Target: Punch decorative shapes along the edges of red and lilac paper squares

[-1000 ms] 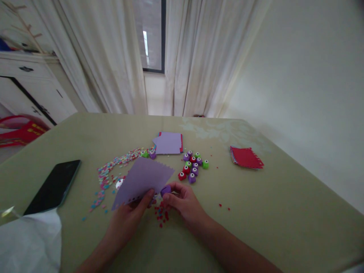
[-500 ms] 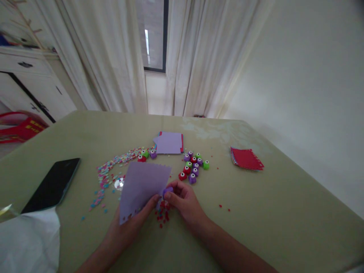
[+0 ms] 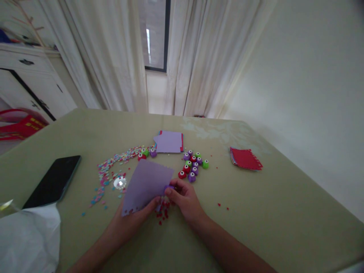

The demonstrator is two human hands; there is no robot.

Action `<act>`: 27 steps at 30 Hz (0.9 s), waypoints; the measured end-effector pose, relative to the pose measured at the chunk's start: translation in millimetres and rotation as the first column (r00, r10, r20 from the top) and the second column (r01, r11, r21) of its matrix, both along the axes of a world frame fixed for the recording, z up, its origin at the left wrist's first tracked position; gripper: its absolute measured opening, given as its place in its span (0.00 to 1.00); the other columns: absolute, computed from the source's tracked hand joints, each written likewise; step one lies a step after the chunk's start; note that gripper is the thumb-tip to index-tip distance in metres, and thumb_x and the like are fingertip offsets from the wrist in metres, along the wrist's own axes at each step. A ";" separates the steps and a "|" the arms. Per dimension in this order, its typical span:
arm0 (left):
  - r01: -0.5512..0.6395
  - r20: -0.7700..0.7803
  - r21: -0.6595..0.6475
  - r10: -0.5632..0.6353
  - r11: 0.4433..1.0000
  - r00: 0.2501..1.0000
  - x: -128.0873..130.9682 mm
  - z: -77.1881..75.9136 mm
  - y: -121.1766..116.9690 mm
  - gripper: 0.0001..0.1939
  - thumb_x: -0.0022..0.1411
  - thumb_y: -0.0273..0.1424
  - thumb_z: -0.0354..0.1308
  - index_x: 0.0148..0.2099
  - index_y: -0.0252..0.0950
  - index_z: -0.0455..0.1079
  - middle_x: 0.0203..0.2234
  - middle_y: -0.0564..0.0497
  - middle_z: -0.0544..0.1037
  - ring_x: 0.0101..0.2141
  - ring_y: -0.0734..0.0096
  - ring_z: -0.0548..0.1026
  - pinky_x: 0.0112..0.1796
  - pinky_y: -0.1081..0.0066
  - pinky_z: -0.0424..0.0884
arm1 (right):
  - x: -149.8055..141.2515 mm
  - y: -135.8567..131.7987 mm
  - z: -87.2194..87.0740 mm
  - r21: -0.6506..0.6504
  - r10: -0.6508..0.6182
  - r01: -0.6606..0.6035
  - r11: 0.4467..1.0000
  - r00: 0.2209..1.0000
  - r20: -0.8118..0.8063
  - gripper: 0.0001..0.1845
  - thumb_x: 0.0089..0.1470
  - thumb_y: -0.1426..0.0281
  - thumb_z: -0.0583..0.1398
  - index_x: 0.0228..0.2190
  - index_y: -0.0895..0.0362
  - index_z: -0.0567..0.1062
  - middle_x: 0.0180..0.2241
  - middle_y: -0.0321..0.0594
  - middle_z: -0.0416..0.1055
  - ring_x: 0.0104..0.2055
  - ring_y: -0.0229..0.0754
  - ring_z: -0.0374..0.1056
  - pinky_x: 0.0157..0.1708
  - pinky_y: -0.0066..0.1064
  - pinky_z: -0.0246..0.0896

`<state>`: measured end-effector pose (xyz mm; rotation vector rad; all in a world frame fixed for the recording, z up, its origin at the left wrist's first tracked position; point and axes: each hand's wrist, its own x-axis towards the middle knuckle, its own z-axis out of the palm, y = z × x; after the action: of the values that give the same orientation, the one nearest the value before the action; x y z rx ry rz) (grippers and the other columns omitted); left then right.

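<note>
A sheet of purple paper (image 3: 148, 185), with small holes punched along its lower and upper right edges, is tilted up above the table. My left hand (image 3: 139, 218) pinches it near its lower right corner, thumb in front. My right hand (image 3: 184, 199) has closed on a small purple paper punch (image 3: 168, 188) at the paper's right edge; fingers hide much of the punch. Beneath the hands lies a little heap of red confetti (image 3: 162, 214). Several red, green and purple punches (image 3: 193, 165) with eye-like white tops stand just beyond my right hand.
A stack of coloured paper (image 3: 170, 142) lies at the back, a red-topped stack (image 3: 246, 158) at the right. Multicoloured confetti (image 3: 122, 157) curves across the left, near a shiny clear disc (image 3: 120, 182). A black phone (image 3: 54, 180) and white crumpled bag (image 3: 30, 239) lie further left.
The paper has tipped slightly and moved a little right, its lower left corner now higher. Both hands keep their holds, and the right hand with the punch has barely shifted.
</note>
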<state>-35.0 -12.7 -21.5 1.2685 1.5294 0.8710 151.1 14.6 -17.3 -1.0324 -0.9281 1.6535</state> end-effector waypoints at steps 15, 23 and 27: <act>0.057 -0.007 0.018 -0.057 0.998 0.998 4.1 10.2 -0.2 0.22 0.61 0.49 0.62 0.51 0.42 0.79 0.46 0.47 0.87 0.50 0.49 0.83 0.55 0.55 0.75 | -0.5 -2.0 -4.9 -0.032 0.093 -0.094 0.995 0.995 -0.030 0.26 0.40 0.51 0.77 0.27 0.58 0.77 0.22 0.31 0.70 0.22 0.31 0.60 0.23 0.25 0.52; 0.033 0.006 0.024 -0.033 0.999 0.999 4.5 4.4 0.9 0.24 0.60 0.48 0.62 0.54 0.43 0.77 0.46 0.46 0.87 0.50 0.49 0.83 0.56 0.55 0.76 | -0.9 -2.0 1.4 -0.019 0.139 -0.139 0.990 0.990 0.005 0.28 0.43 0.48 0.75 0.29 0.58 0.75 0.21 0.28 0.66 0.21 0.30 0.56 0.21 0.24 0.49; 0.069 0.002 0.048 -0.069 0.996 0.998 5.5 5.3 -0.5 0.22 0.62 0.45 0.61 0.54 0.43 0.77 0.46 0.50 0.87 0.49 0.51 0.83 0.56 0.58 0.75 | -0.6 -3.3 4.3 0.007 0.161 -0.161 0.987 0.987 -0.002 0.28 0.43 0.49 0.75 0.31 0.58 0.77 0.21 0.28 0.68 0.19 0.29 0.54 0.20 0.24 0.49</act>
<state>-29.5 -13.2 -16.2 1.3456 1.4603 0.8694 150.5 11.3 -13.0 -0.9722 -1.0378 1.7828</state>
